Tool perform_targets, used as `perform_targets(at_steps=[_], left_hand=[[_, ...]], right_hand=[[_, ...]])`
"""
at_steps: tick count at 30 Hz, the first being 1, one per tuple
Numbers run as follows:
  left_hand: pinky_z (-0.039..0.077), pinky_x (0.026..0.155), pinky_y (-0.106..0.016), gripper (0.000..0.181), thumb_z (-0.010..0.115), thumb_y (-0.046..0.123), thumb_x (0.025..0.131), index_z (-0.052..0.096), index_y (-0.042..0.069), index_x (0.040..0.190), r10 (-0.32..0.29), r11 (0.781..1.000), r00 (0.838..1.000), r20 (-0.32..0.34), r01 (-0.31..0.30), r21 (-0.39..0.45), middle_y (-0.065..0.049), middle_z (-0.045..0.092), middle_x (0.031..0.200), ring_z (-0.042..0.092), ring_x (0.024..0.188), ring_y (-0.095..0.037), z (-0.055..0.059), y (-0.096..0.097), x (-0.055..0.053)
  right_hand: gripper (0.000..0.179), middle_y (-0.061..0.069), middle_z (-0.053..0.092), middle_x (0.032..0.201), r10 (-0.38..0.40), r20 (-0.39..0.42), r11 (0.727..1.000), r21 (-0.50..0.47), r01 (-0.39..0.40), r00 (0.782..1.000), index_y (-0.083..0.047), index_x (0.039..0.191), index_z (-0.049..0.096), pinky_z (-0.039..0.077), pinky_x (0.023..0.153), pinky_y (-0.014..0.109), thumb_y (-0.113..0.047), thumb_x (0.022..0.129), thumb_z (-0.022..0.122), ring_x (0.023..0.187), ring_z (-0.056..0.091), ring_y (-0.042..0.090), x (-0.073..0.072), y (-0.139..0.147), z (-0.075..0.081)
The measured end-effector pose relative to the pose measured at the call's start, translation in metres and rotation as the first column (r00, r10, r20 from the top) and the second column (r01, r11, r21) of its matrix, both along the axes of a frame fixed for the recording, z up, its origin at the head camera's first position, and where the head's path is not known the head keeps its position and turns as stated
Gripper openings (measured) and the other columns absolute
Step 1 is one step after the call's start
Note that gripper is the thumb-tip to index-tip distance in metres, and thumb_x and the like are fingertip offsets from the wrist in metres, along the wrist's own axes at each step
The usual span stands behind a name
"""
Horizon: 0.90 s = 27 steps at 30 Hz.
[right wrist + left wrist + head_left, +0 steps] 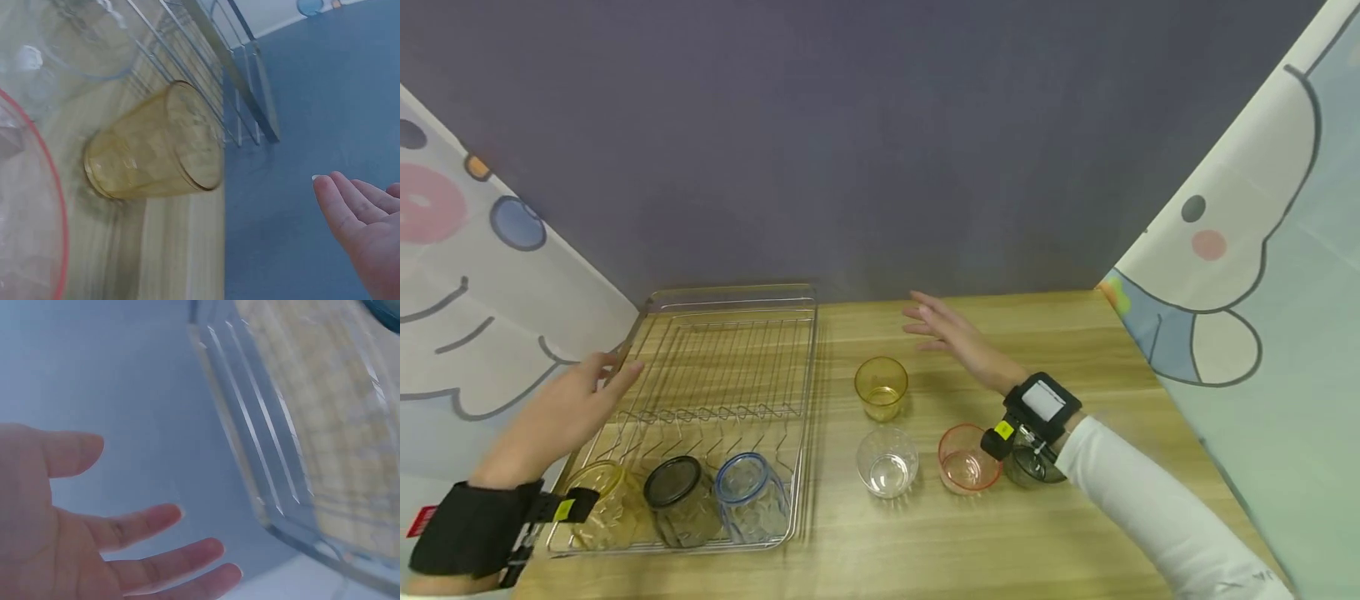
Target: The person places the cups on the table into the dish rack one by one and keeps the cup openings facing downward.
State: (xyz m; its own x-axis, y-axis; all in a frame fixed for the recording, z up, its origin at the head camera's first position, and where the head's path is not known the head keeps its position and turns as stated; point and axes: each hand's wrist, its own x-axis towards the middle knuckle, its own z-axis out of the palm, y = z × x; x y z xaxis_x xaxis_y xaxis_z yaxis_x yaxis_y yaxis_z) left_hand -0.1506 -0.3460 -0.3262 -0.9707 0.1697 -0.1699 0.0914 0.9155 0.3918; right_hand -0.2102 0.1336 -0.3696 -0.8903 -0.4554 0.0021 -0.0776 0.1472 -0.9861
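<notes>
My left hand (pixel 561 412) is over the left side of a wire dish rack (pixel 808 367), fingers relaxed and holding nothing. In the left wrist view, the fingers (pixel 156 569) are spread apart beside the rack. My right hand (pixel 955 337) hovers past the yellow glass (pixel 882 388), its fingers extended and nothing in its grasp. That glass stands upright on the table, mouth up. Nearer to me are a clear glass (pixel 887 462) and a red-rimmed glass (pixel 970 458). A dark grey glass (pixel 1033 467) is partly hidden beneath my right wrist.
At the rack's near end, a yellow glass (pixel 613 508), a black-tinted glass (pixel 681 500) and a blue-rimmed glass (pixel 751 500) sit upside down in a row. A dark panel (pixel 865 150) rises behind the wooden table (pixel 880 558). Cartoon-printed sheets (pixel 1247 250) flank both sides.
</notes>
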Motion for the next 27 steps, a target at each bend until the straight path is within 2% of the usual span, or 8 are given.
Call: perform_targets(at_steps=[6, 11, 14, 20, 27], left_hand=[[0.036, 0.097, -0.066, 0.08, 0.024, 0.058, 0.104, 0.019, -0.005, 0.154, -0.01, 0.998, 0.998, -0.056, 0.014, 0.064, -0.039, 0.029, 0.149, 0.035, 0.127, -0.058, 0.02, 0.049, -0.013], [0.027, 0.109, -0.066, 0.078, 0.024, 0.057, 0.104, 0.016, -0.001, 0.156, -0.028, 0.991, 0.992, -0.122, 0.044, 0.128, -0.034, 0.023, 0.154, 0.026, 0.138, -0.054, 0.031, 0.085, -0.024], [0.026, 0.112, -0.065, 0.075, 0.026, 0.056, 0.105, 0.018, 0.002, 0.156, -0.049, 0.984, 0.986, -0.161, 0.075, 0.159, -0.031, 0.023, 0.157, 0.023, 0.142, -0.051, 0.036, 0.104, -0.031], [0.028, 0.114, -0.062, 0.072, 0.029, 0.055, 0.105, 0.022, 0.005, 0.156, -0.084, 0.974, 0.975, -0.206, 0.124, 0.191, -0.026, 0.024, 0.159, 0.025, 0.145, -0.047, 0.033, 0.13, -0.049], [0.028, 0.115, -0.062, 0.074, 0.029, 0.057, 0.104, 0.021, 0.007, 0.157, -0.105, 0.969, 0.962, -0.252, 0.156, 0.193, -0.023, 0.025, 0.16, 0.029, 0.145, -0.046, 0.027, 0.147, -0.064]], right_hand=[[0.063, 0.018, 0.028, 0.161, -0.025, -0.014, 0.999, -0.029, 0.024, 1.0, -0.013, 0.159, 0.015, 0.037, 0.114, 0.055, -0.043, 0.107, 0.033, 0.143, 0.038, 0.039, -0.005, 0.009, 0.005], [0.063, 0.016, 0.027, 0.162, -0.034, -0.027, 0.999, -0.038, 0.033, 0.999, -0.015, 0.159, 0.012, 0.035, 0.115, 0.055, -0.045, 0.107, 0.033, 0.145, 0.035, 0.039, -0.007, 0.024, 0.008], [0.064, 0.014, 0.026, 0.162, -0.044, -0.04, 0.998, -0.04, 0.042, 0.998, -0.015, 0.159, 0.011, 0.034, 0.116, 0.055, -0.045, 0.107, 0.033, 0.146, 0.033, 0.038, -0.008, 0.034, 0.01], [0.063, 0.014, 0.026, 0.163, -0.073, -0.067, 0.997, -0.011, 0.072, 0.995, -0.016, 0.16, 0.011, 0.031, 0.118, 0.054, -0.045, 0.107, 0.032, 0.146, 0.033, 0.037, -0.006, 0.051, 0.015], [0.066, 0.017, 0.025, 0.163, -0.109, -0.1, 0.992, 0.06, 0.115, 0.989, -0.015, 0.16, 0.011, 0.026, 0.12, 0.054, -0.046, 0.107, 0.034, 0.146, 0.032, 0.039, -0.006, 0.067, 0.022]])
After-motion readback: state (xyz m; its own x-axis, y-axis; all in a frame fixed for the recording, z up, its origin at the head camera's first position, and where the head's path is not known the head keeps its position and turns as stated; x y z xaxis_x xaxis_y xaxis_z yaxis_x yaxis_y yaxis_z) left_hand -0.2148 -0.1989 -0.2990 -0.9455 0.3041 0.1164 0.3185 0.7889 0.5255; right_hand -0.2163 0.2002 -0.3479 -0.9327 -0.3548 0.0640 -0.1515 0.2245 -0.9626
